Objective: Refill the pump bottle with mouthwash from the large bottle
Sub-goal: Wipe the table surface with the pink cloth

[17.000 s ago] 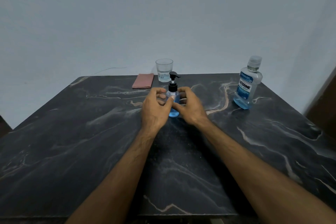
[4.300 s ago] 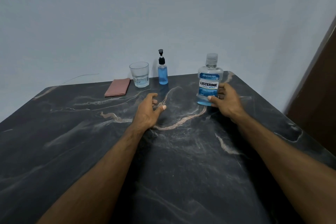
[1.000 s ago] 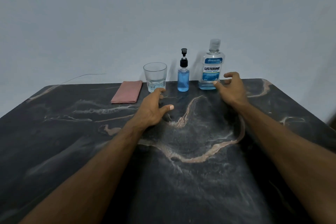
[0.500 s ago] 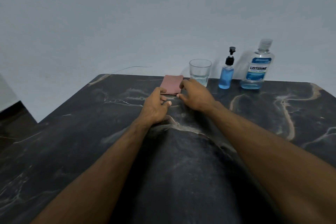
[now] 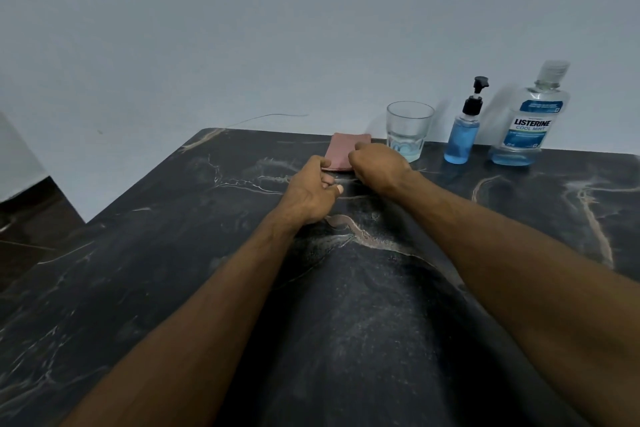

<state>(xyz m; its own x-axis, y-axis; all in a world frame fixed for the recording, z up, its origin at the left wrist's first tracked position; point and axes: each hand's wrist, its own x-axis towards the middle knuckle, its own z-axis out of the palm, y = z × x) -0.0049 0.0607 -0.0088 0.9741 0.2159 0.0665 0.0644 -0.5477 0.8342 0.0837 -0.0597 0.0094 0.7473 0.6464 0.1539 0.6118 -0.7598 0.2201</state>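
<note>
1. Hands meet at pink cloth (image 5: 346, 152): right hand (image 5: 377, 168) curled over its near edge, left hand (image 5: 310, 192) fingers bent, touching the corner; grip unclear.
2. Pump bottle (image 5: 462, 139) upright at table (image 5: 173, 253) back edge, btwn glass (image 5: 408, 130) & large bottle (image 5: 526, 121).

Both forearms reach forward; left hand (image 5: 311, 192) loosely curled, right hand (image 5: 377, 166) apparently fisted (fingers hidden).

My right hand (image 5: 377, 166) covers the near right corner of the pink cloth (image 5: 343, 151), hiding my fingertips there. My left hand's (image 5: 310, 192) fingertips curl under out of sight. Beyond my knuckles, the large bottle's (image 5: 528, 121) cap is blurred.
</note>
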